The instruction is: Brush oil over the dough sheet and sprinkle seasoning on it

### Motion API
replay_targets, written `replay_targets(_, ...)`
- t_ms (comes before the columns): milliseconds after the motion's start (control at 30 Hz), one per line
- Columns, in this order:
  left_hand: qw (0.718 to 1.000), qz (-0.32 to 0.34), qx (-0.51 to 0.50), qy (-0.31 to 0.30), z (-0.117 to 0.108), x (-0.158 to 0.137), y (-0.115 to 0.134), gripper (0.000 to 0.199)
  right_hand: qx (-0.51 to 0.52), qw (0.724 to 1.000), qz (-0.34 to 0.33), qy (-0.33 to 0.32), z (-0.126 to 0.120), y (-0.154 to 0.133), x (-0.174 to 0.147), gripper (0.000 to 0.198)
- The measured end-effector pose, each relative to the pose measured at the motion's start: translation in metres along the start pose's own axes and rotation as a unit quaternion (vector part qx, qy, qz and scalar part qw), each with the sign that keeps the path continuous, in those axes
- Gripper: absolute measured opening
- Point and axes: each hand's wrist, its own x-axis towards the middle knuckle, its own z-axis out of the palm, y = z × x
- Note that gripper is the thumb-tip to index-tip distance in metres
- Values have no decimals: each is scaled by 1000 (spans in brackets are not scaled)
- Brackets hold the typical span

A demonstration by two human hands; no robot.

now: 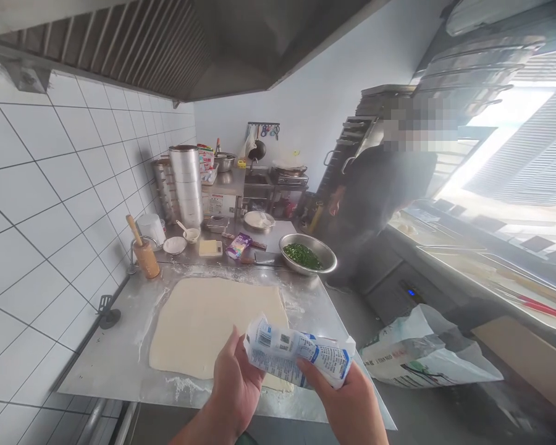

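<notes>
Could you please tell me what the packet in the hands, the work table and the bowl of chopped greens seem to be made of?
The packet, held by the left hand and right hand, looks like thin printed plastic film: glossy and crumpled. The table seems brushed stainless steel, dull grey with soft reflections under the flour. The bowl also appears to be stainless steel, with a shinier rim.

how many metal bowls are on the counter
3. One metal bowl with chopped greens sits beyond the rolled dough's far right corner, one with white contents farther back, one on the rear shelf. Others may be hidden behind the clutter.
</notes>
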Motion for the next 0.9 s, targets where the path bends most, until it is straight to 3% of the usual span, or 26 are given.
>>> replay_targets(300,1000,1,0,26,-6,5,8,40,-13,1000,-21,-2,6,-13,-2,42)
replay_targets(567,996,12,-6,84,-7,4,10,35,9,1000,7,15,14,-32,-6,43)
replay_targets(900,996,9,-3,85,-13,9,10,34,-11,1000,0,14,14,-24,-1,42)
